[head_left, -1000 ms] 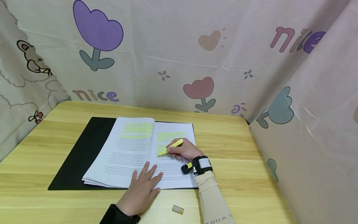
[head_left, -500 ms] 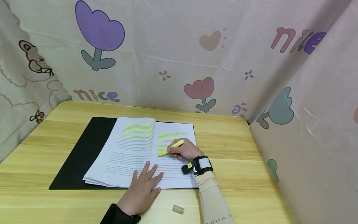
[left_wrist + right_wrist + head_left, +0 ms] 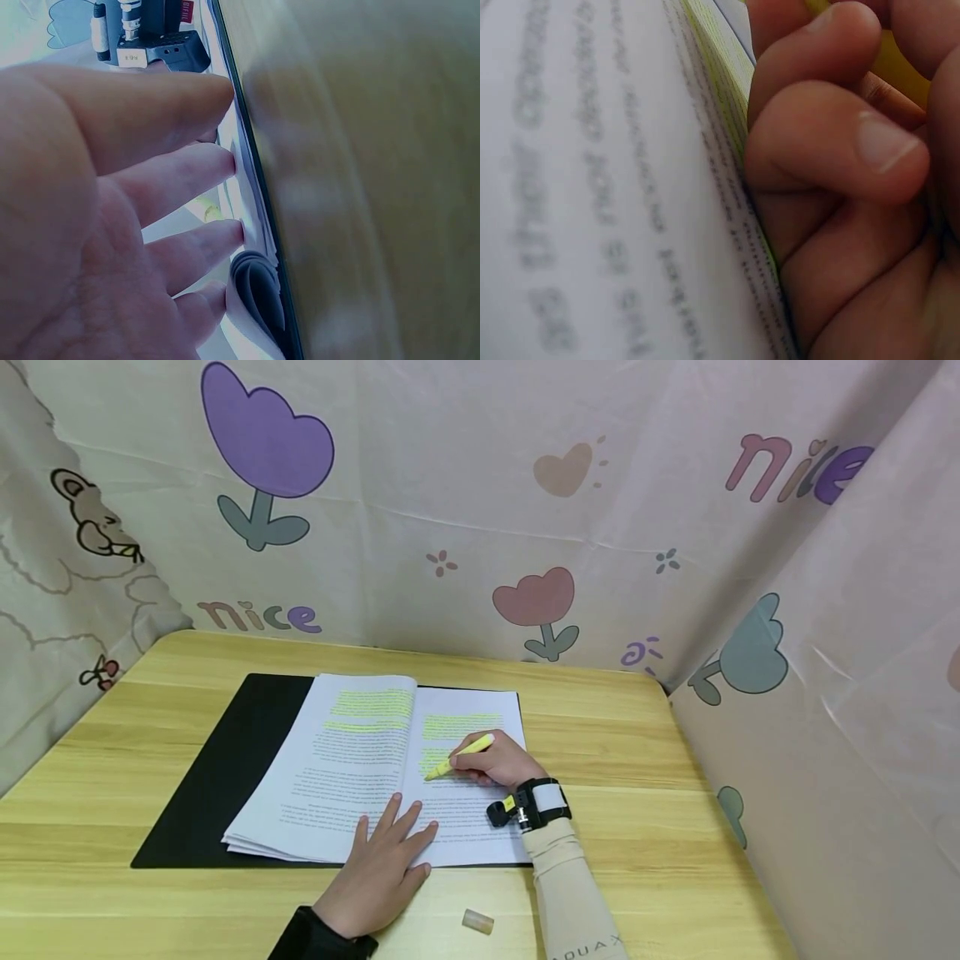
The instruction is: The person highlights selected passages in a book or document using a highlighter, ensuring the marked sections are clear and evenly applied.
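Observation:
My right hand (image 3: 501, 763) pinches a yellow highlighter (image 3: 471, 749), its tip down on a text line of the right-hand page. Curled fingers (image 3: 840, 142) lie against the paper in the right wrist view. My left hand (image 3: 384, 868) rests spread over the lower part of the open printed booklet (image 3: 322, 802), near its fold. Straight fingertips (image 3: 225, 161) touch the pages in the left wrist view. Yellow bands mark the upper lines on both pages. Under the booklet lies a black folder (image 3: 217, 777).
A small translucent cap (image 3: 477, 922) lies on the wooden table (image 3: 615, 743) between the forearms, near the front. Patterned cloth (image 3: 450, 485) hangs behind and along both sides of the table.
The highlighter tip has slid slightly to the right along the text line with my right hand. My left hand stays in place on the pages.

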The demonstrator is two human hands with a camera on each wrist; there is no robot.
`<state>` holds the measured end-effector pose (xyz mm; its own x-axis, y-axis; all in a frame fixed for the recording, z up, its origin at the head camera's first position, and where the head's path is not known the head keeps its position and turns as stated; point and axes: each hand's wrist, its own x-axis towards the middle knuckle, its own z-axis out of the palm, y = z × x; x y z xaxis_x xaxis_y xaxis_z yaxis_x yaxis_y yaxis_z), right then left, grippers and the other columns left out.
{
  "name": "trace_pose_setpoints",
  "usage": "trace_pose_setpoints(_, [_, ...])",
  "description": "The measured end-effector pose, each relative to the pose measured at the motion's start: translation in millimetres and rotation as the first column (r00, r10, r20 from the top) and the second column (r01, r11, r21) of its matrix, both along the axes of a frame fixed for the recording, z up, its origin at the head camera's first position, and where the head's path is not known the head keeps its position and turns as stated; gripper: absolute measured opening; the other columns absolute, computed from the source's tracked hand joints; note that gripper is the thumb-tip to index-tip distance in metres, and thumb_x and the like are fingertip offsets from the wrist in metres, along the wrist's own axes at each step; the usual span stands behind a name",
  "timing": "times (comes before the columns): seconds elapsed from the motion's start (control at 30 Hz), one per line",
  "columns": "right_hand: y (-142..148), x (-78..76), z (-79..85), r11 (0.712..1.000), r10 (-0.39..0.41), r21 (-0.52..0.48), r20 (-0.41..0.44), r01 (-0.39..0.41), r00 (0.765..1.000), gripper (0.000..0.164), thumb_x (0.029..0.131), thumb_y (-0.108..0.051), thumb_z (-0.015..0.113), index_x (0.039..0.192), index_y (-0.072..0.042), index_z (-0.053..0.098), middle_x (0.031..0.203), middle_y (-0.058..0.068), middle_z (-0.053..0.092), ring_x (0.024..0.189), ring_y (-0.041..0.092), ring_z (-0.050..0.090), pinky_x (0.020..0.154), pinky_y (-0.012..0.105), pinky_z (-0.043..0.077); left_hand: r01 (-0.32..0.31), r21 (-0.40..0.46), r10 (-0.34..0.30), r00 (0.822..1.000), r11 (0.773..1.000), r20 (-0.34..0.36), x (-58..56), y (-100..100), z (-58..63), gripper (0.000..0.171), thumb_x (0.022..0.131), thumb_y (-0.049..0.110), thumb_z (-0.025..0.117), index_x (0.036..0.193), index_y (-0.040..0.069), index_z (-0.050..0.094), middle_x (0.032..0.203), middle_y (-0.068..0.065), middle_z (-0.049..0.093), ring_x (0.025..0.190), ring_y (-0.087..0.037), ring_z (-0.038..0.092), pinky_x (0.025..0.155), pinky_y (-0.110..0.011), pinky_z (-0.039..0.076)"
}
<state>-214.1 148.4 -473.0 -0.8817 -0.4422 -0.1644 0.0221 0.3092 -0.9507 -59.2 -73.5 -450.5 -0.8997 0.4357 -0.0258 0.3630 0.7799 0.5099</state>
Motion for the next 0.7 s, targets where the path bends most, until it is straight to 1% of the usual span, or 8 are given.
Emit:
trace_pose_setpoints(0.2, [3.3,0.2,0.8,1.000,-0.009,0.007,0.002,0.009,1.000,0.024,0.080,-0.037,0.076,0.093,-0.016,0.074,0.069,0.013,0.063,0.047,0.016,0.043,0.044,0.027,0.034,0.001,0.005,-0.001,1.000,1.000,0.003,-0.2,-0.3,-0.8,0.045,0.092,0.028,0.062,0.135,0.014,0.056,0.152,-0.014,0.035,0.146,-0.035,0.010,0.105,-0.070,0.009])
trace_pose_setpoints(0.43, [6.5,0.2,2.2,1.000,-0.019,0.020,-0.001,0.019,1.000,0.024,0.080,-0.037,0.076,0.092,-0.017,0.075,0.073,0.014,0.064,0.047,0.017,0.042,0.045,0.027,0.034,0.000,0.012,0.000,1.000,1.000,0.003,-0.2,-0.2,-0.9,0.045,0.092,0.027,0.062,0.135,0.014,0.056,0.152,-0.014,0.035,0.146,-0.035,0.009,0.105,-0.070,0.008])
trace_pose_setpoints(0.7, [8.8,-0.3,3.7,0.998,-0.031,0.058,-0.002,0.031,1.000,0.024,0.078,-0.038,0.077,0.091,-0.018,0.074,0.071,0.013,0.064,0.047,0.016,0.042,0.044,0.027,0.034,-0.009,-0.003,0.009,1.000,1.000,-0.003,-0.6,1.8,-0.4,0.045,0.090,0.028,0.064,0.132,0.013,0.059,0.151,-0.014,0.037,0.145,-0.037,0.012,0.105,-0.071,0.009])
